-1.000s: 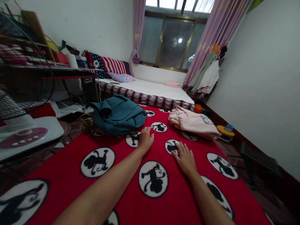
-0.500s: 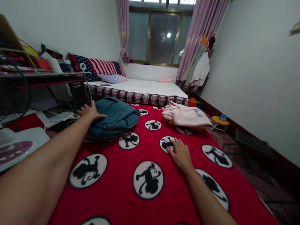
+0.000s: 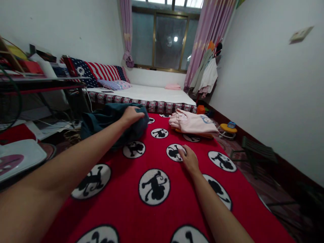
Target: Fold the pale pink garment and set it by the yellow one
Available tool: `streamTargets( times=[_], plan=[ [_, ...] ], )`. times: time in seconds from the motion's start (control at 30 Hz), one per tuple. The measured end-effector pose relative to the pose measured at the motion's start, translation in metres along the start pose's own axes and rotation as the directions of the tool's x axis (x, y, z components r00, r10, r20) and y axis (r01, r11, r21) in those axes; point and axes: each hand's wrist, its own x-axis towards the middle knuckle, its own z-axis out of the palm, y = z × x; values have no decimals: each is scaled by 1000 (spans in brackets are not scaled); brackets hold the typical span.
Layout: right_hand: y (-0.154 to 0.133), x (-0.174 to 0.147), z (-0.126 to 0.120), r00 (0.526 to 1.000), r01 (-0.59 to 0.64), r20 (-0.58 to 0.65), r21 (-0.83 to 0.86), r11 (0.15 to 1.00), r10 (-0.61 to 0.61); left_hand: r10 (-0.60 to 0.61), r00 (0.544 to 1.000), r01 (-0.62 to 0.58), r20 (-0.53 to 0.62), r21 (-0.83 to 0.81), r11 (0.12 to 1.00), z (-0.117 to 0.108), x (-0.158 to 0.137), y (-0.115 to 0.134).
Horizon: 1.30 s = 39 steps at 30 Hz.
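A dark teal garment (image 3: 111, 116) lies bunched in loose folds on the left far part of a red blanket (image 3: 121, 199) printed with monkey figures in white circles. My left hand (image 3: 134, 115) grips its upper right part, fingers curled over the cloth and partly hidden. What kind of garment it is, I cannot tell. My right hand (image 3: 189, 160) rests on the blanket beside a printed circle, holding nothing, thumb and fingers slightly apart. Beyond it sits a stack of folded clothes (image 3: 193, 122), pale pink on top with orange underneath.
On the left stands a cluttered desk (image 3: 73, 80), with a white and pink plastic item (image 3: 25, 153) nearer me. A white-topped bed (image 3: 146, 92) lies beyond the blanket. To the right are a yellow stool (image 3: 227, 128) and a dark folding stool (image 3: 259, 150).
My left hand has moved right across the teal garment and now grips it; the cloth has become more rumpled. My right hand's spread fingers have drawn in. The view has turned slightly right.
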Motion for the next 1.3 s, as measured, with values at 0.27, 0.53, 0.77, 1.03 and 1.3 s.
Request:
streamTargets(
  times=[0.27, 0.53, 0.77, 1.03, 1.3],
  plan=[
    [20, 3, -42, 913, -177, 19, 918, 354, 407, 667, -27, -593, 744, -549, 589, 36, -204, 120],
    [22, 7, -36, 969, -223, 100, 756, 616, 227, 619, 733, -597, 282, -168, 784, -6, -178, 71],
    [18, 2, -24, 996, -79, 67, 449, 890, 55, -34, 958, -118, 286, 496, 860, 34, -153, -60],
    [-71, -20, -61, 984, 127, 100, 186, 974, -148, -42, 964, -79, 262, 435, 897, 41, -154, -70],
    [-176, -124, 5, 699, 548, 617, -138, 825, -361, -50, 967, -59, 248, 416, 907, 41, -153, -72]
  ],
)
